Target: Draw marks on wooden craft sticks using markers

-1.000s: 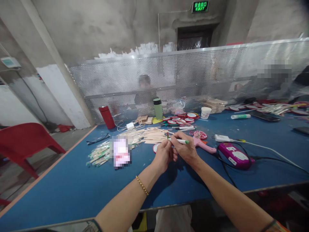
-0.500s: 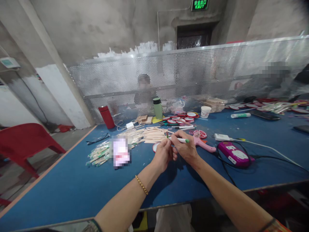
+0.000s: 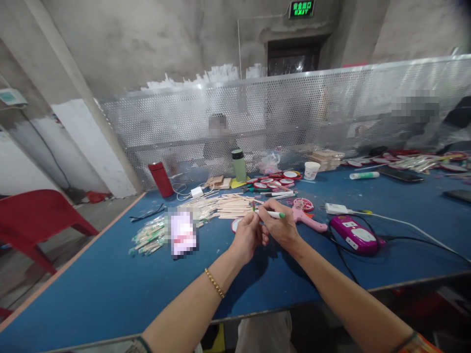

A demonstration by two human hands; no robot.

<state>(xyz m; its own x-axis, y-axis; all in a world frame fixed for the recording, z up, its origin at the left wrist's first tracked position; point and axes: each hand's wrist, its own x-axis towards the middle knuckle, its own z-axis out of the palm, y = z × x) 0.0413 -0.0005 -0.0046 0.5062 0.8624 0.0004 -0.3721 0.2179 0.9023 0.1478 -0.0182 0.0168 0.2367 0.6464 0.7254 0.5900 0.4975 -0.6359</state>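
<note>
My left hand (image 3: 248, 234) is closed around a thin stick with a red and green tip (image 3: 253, 206), held upright over the blue table (image 3: 110, 284). My right hand (image 3: 280, 226) grips a white marker with a green cap (image 3: 274, 214), its tip touching the top of the stick. The two hands meet just in front of a heap of plain wooden sticks (image 3: 231, 205). A round red and white disc (image 3: 236, 224) lies under my left hand. A pink glue gun (image 3: 307, 221) lies right of my right hand.
A purple device (image 3: 355, 235) with black cables sits at the right. Bagged sticks (image 3: 150, 236) lie at the left. A red flask (image 3: 160, 179), a green flask (image 3: 239, 165), a white cup (image 3: 311, 170) and red discs (image 3: 274, 182) stand before a perforated metal screen (image 3: 294, 113). A red chair (image 3: 40, 220) stands left.
The hands keep the same hold on stick and marker. The view has shifted slightly, so everything sits a little further left and up.
</note>
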